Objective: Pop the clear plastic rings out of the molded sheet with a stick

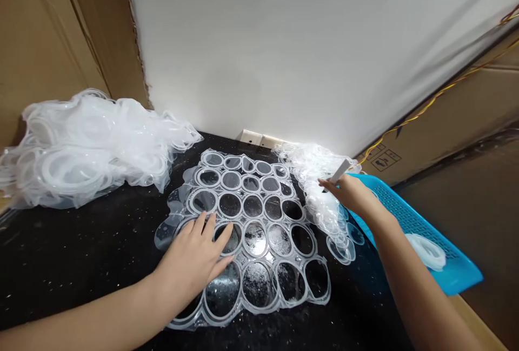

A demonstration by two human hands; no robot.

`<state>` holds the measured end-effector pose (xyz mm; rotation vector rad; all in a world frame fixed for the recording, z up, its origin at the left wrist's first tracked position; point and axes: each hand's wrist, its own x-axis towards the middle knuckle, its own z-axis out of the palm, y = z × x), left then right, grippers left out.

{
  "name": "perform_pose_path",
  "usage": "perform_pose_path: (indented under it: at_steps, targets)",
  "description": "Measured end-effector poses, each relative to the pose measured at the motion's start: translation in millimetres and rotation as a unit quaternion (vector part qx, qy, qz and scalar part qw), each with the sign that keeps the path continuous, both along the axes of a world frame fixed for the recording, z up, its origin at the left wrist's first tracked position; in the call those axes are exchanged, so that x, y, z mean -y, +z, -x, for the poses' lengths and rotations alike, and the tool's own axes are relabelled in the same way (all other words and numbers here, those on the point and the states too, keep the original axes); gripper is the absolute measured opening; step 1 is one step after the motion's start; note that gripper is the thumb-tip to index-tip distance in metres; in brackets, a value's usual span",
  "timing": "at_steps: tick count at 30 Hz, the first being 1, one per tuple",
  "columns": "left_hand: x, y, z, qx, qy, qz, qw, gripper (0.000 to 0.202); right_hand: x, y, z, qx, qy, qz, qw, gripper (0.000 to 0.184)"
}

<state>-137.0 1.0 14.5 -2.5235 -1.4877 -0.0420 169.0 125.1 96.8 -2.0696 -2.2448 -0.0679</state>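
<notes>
A clear plastic sheet [265, 256] with rows of ring-edged round shapes lies flat on the black table [65, 264]. On its left part rests my left hand [198, 253], fingers spread and palm down, holding nothing. My right hand [357, 194] is closed around a slim light-grey tool [341, 170]; its working end is hidden, so I cannot tell its kind. That hand is over a pile of clear plastic rings and discs [324, 205], just right of the sheet and apart from it.
A large heap of ringed plastic sheets [93, 145] stands at the left. To the right, a blue basket [466, 272] holds some white rings [427, 251]. Behind are a white wall [251, 42], sockets [251, 137] and cardboard [36, 32]. A yellow wire [430, 104] runs along the right.
</notes>
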Motion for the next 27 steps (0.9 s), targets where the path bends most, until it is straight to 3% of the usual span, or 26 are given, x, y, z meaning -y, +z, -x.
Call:
perform_pose_path:
  at_steps: [3,7,9,12,16,21,27]
  targets:
    - [4,-2.6,-2,-0.002,0.018,0.015,1.0,0.051,7,0.8,42,-0.158,0.11,0.001,0.981,0.038]
    - [5,-0.1,-4,-0.002,0.041,0.048,0.998,0.052,17,-15.6,117,-0.346,0.262,0.16,0.887,0.036]
    - [4,3.2,-5,-0.008,0.05,0.073,0.996,0.051,18,-29.7,149,-0.39,0.304,0.208,0.844,0.034]
    - [3,7.7,-5,-0.018,0.056,0.105,0.993,0.051,13,-50.6,177,-0.403,0.339,0.253,0.811,0.034]
    - [3,6.7,-5,-0.019,0.058,0.11,0.992,0.053,6,-65.6,186,-0.396,0.335,0.278,0.808,0.035]
    - [4,1.4,-5,-0.012,0.057,0.095,0.994,0.054,7,-63.8,185,-0.363,0.368,0.252,0.819,0.034]
    - [5,7.6,-5,-0.033,0.047,0.1,0.993,0.05,22,-65.9,182,-0.217,0.537,0.066,0.813,0.029]
